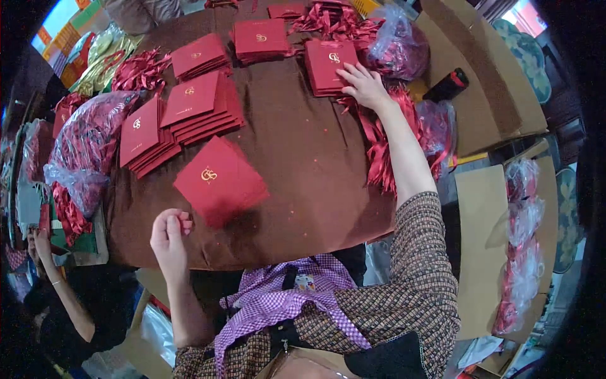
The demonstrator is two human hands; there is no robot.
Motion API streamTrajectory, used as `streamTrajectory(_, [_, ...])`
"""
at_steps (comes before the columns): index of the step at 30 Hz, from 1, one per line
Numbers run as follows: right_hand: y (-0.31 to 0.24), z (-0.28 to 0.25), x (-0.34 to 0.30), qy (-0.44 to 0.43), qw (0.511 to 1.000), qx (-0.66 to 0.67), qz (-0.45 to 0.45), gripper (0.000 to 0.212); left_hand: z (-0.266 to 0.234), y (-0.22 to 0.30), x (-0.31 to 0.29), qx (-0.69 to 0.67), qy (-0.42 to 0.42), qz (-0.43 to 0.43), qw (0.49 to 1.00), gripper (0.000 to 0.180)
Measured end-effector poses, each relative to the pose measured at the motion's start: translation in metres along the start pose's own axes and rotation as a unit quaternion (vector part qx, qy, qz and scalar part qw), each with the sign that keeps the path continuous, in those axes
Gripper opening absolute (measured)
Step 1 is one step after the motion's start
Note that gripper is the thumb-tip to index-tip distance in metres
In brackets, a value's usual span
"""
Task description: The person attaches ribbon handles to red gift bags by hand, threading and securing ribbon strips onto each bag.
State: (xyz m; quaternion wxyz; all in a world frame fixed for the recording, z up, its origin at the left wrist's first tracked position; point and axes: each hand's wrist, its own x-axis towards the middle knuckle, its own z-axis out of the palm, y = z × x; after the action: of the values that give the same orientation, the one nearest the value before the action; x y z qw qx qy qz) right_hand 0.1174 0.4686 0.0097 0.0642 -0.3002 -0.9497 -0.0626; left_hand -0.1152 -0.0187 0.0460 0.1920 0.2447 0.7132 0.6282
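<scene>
My right hand (365, 87) reaches to the far right of the table, its fingers spread over the edge of a stack of flat red paper bags (325, 72) with a gold emblem. My left hand (170, 228) hovers above the near left table edge, fingers curled in, nothing visible in them. Just beyond it lies a flat red piece (221, 180) with the same emblem, turned diagonally and slightly blurred at its near corner. Several fanned stacks (202, 107) of such red pieces stand at the left and far side.
The table has a brown cloth (297, 189). Red ribbons (375, 155) hang along its right side. Plastic bags of ribbons (88, 148) stand left, others (398, 47) far right. A dark cylinder (447, 85) rests by a cardboard box (476, 57). Another person's hand (41, 246) works at left.
</scene>
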Motion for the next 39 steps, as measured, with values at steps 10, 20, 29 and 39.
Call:
streamTrajectory(10, [-0.018,-0.049,-0.033,0.087,0.995,0.037,-0.008,0.044,-0.008,-0.034,0.080,0.367,0.004,0.257,0.894,0.021])
streamTrajectory(20, [-0.034,-0.087,0.014,0.160,0.981,0.105,0.044,0.050,-0.005,-0.046,0.094,0.458,-0.016,0.297,0.838,0.030])
streamTrajectory(29, [0.013,0.073,0.094,0.084,0.989,-0.018,0.122,0.068,0.019,-0.033,0.108,0.456,-0.106,0.224,0.855,0.041])
streamTrajectory(39, [-0.022,0.031,0.077,0.212,0.974,-0.019,0.078,0.060,0.017,-0.049,0.120,0.455,-0.093,0.256,0.848,0.034])
